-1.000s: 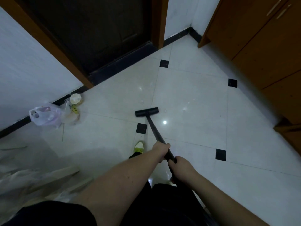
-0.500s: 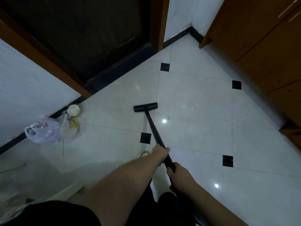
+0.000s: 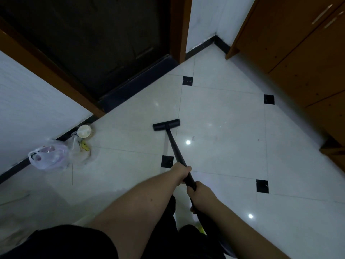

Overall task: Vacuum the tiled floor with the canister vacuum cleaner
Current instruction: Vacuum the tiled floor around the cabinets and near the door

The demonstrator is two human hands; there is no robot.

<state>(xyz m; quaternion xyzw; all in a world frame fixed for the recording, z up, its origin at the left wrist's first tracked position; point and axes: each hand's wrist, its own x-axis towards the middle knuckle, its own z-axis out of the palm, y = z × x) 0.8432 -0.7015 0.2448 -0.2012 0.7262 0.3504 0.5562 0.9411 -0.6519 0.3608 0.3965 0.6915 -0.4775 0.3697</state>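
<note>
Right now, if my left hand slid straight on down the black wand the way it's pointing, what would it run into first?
Your left hand, gripping the black vacuum wand, points along it toward the door. Sliding on, it would probably first meet the flat black floor nozzle resting on the white tiled floor; nothing else shows on the wand between them.

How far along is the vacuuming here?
Done: cannot tell; no tile shows a cleaned track. In hand: left hand and right hand grip the wand, floor head flat on the tiled floor. Left: small specks beside the head, and the floor around the plastic bags.
</note>
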